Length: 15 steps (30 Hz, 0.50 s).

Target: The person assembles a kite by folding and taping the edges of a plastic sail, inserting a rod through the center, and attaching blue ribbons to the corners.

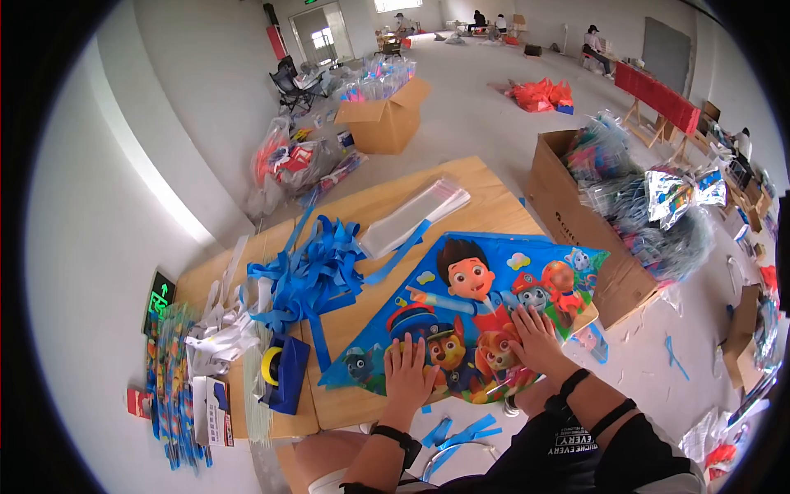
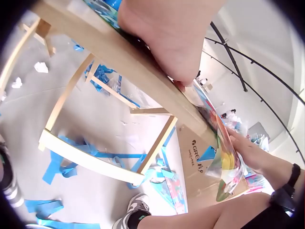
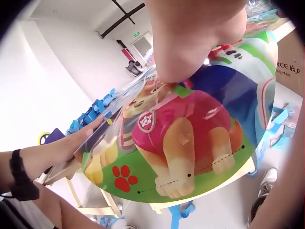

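Note:
A blue kite (image 1: pixel 469 313) printed with cartoon puppies and a boy lies across the wooden table, its lower edge hanging over the near side. My left hand (image 1: pixel 409 375) rests flat on its lower left part, fingers spread. Flat on the lower right part lies my right hand (image 1: pixel 539 342), fingers also straight. In the right wrist view the kite's curved bottom edge (image 3: pixel 186 176) shows a dashed line with black dots. From below, in the left wrist view, the kite (image 2: pixel 224 157) droops past the table edge.
Blue ribbon strips (image 1: pixel 317 267) heap on the table beside a tape dispenser (image 1: pixel 285 375). Clear plastic sleeves (image 1: pixel 415 216) lie at the back. A large carton (image 1: pixel 568 198) of wrapped goods stands at the right. White strips (image 1: pixel 218 337) and several rolled prints (image 1: pixel 174 387) hang at the left.

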Each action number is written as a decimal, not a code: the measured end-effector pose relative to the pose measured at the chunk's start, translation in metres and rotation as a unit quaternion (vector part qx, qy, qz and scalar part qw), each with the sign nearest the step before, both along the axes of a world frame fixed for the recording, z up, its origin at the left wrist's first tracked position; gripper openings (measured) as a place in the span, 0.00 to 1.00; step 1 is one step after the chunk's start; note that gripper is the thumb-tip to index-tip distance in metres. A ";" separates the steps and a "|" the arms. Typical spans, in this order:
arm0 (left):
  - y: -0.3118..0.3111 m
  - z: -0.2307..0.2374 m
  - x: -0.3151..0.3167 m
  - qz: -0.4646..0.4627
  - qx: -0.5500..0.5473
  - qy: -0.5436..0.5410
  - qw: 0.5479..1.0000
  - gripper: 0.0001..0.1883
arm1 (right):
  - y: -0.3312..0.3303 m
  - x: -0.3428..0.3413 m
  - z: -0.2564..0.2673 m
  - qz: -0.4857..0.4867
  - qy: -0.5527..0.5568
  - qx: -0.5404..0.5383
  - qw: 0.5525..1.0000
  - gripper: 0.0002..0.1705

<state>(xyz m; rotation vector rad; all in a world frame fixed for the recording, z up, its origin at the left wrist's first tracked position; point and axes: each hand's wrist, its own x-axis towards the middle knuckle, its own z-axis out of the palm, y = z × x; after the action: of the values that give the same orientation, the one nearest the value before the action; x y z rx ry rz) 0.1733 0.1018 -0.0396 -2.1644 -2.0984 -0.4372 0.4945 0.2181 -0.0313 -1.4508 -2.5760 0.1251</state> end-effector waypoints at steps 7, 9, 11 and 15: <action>-0.007 0.001 0.001 0.019 0.052 -0.073 0.996 0.29 | 0.008 0.003 0.005 0.013 -0.019 -0.038 0.999 0.44; -0.008 0.003 0.000 0.034 0.051 -0.080 0.995 0.28 | 0.009 0.002 0.005 0.027 -0.026 -0.052 0.998 0.44; -0.008 0.002 0.000 0.025 0.052 -0.067 0.996 0.28 | 0.010 0.002 0.003 0.010 -0.020 -0.050 0.999 0.44; -0.013 -0.001 0.003 0.040 0.038 -0.066 0.996 0.29 | 0.011 0.003 0.006 0.010 -0.030 -0.053 0.998 0.45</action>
<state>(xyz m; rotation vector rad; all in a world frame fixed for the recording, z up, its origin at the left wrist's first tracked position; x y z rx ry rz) 0.1763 0.0886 -0.0405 -2.0551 -2.1884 -0.6580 0.4970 0.2286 -0.0257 -1.4859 -2.6700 0.2279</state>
